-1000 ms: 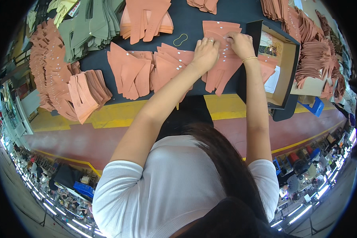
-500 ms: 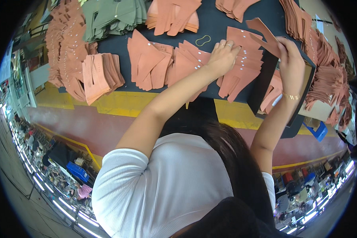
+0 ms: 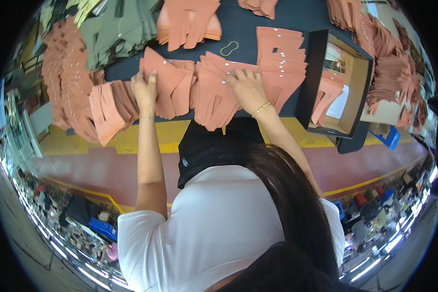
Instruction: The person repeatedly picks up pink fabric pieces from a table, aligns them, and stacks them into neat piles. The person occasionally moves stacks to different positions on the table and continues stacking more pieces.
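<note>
**Sorting salmon-coloured cut pieces on a dark bench**

Pressing down on two neighbouring fans of salmon cut pieces, the person works at a dark bench [image 3: 248, 19], seen in the single head view. Taking the open box [image 3: 348, 87] as landmark: the right hand [image 3: 247, 87] lies flat, fingers spread, on a fanned pile of pieces [image 3: 219, 100] just left of the box, gripping nothing that can be seen. The left hand [image 3: 146, 90] is further left of the box, fingers curled over the edge of another fan of pieces [image 3: 173, 85], seemingly pinching its top layers.

To do this well, I would judge it best to hold each fan steady with a flat palm and lift only the top piece by its edge, so the stack below does not slide.

Counted: two hands, one box, one small green loop [image 3: 229, 47] lying well left of the box. The salmon piles number roughly eight or more; the pieces themselves are too many to count. A heap of green pieces [image 3: 119, 29] sits far left of the box.
</note>
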A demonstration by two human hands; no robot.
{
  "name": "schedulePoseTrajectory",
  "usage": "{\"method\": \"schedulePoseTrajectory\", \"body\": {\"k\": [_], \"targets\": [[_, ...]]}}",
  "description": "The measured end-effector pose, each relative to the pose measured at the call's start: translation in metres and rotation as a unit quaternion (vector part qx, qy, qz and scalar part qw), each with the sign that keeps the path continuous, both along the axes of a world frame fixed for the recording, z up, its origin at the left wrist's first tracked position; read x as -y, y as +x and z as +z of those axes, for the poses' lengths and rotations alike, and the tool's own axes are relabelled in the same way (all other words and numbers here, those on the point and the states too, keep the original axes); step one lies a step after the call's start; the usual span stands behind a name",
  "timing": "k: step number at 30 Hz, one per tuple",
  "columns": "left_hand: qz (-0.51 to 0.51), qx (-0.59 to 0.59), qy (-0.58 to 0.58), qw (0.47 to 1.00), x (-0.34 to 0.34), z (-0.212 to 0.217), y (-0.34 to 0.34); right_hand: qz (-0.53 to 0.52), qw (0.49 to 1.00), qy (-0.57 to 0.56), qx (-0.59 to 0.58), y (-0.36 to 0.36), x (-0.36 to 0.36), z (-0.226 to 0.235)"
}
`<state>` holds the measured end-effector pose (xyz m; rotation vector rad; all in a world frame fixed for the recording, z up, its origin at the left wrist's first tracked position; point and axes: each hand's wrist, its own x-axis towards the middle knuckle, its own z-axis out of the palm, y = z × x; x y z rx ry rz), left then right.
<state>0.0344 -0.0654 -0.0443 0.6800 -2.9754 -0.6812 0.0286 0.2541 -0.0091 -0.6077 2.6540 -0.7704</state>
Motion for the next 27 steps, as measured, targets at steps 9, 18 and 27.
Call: {"method": "schedulePoseTrajectory", "body": {"k": [9, 18, 27], "targets": [[-0.035, -0.044, -0.105, 0.993, -0.022, 0.036, -0.006, 0.014, 0.993, 0.112, -0.015, 0.008, -0.03, 0.006], [-0.038, -0.009, 0.305, 0.952, -0.055, 0.129, 0.008, -0.144, 0.967, 0.142, 0.152, 0.006, -0.129, 0.016], [-0.019, 0.154, 0.526, 0.836, -0.114, 0.083, 0.032, -0.193, 0.965, 0.125, 0.124, 0.011, -0.148, 0.027]]}}
